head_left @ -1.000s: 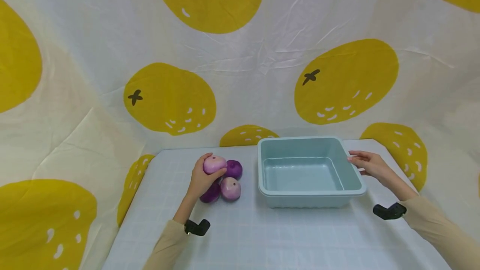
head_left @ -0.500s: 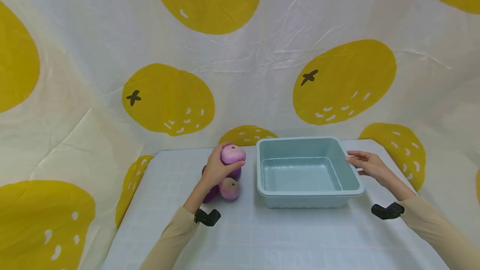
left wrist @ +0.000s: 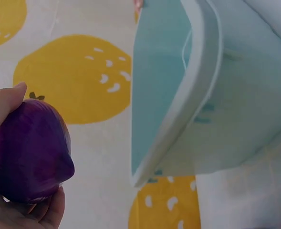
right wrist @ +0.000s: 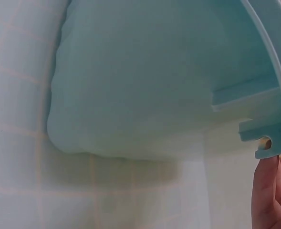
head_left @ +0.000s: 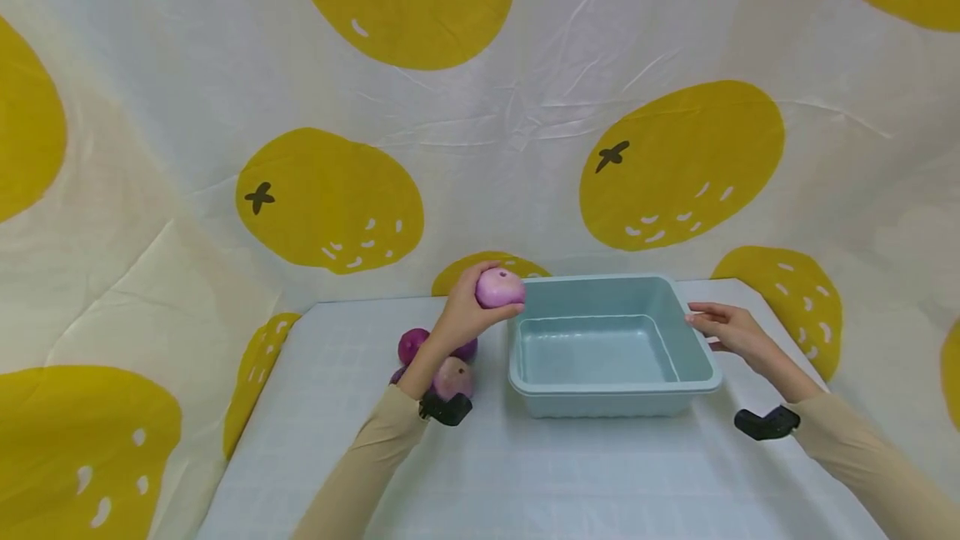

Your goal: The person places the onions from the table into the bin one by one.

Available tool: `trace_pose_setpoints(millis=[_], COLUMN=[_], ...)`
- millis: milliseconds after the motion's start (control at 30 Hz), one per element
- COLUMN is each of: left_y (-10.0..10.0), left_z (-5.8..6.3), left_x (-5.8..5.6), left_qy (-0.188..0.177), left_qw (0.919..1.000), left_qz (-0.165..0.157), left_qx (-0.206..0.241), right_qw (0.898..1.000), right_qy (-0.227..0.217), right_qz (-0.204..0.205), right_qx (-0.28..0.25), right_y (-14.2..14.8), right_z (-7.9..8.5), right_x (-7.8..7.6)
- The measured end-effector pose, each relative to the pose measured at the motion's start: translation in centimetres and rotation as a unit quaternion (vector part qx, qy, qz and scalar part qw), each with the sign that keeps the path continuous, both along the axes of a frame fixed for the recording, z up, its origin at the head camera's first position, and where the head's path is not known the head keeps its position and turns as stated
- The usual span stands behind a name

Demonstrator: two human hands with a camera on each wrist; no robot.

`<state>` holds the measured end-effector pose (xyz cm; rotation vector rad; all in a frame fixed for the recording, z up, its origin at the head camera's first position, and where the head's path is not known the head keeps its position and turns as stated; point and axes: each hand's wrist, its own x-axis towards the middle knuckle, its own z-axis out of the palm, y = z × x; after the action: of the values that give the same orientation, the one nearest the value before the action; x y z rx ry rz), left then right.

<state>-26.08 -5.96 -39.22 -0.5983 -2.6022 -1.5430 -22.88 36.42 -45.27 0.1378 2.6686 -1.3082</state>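
My left hand (head_left: 459, 317) grips a red onion (head_left: 500, 288), thumb on the near side and fingers behind. It is raised beside the left rim of a pale blue-green plastic basin (head_left: 615, 388). The onion (left wrist: 33, 152) shows its dark purple, pointed side in the left wrist view, apart from the basin wall (left wrist: 245, 109). At the basin's right rim, my right hand (head_left: 731, 332) pinches the edge; in the right wrist view its fingertips (right wrist: 266, 167) meet the rim from below. No onion shows inside the basin.
Several more red onions (head_left: 454, 378) lie clustered on the table left of the basin, partly hidden by my left forearm. A pale checked cloth (head_left: 570, 473) covers the table. Behind it hangs a white curtain (head_left: 517, 190) with big yellow fruit prints.
My left hand has carried the onion up and rightward, from over the cluster to the basin's left rim. My right hand stays at the right rim; the view has shifted slightly.
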Motion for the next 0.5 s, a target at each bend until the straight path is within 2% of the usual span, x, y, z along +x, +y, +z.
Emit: trace_pose_setpoints(millis=[133,300,500], left_y=[1.5,3.2,4.8], left_z=[-0.2,-0.4,-0.2], left_x=[-0.4,-1.2,-2.4], left_qy=[-0.010,-0.014,-0.011], left_qw=[0.9999,0.9983,0.9921], left_qz=[-0.007,-0.052,-0.099], left_qx=[-0.008,-0.024,-0.076], right_qw=[1.000,1.000,1.000], right_qy=[-0.003,-0.003,0.002], right_qz=[-0.002,-0.004,-0.005], right_qx=[-0.001,-0.004,-0.008], right_y=[0.0,0.0,0.0], right_z=[-0.1,0.0,-0.1], right_x=[0.0,0.1,0.2])
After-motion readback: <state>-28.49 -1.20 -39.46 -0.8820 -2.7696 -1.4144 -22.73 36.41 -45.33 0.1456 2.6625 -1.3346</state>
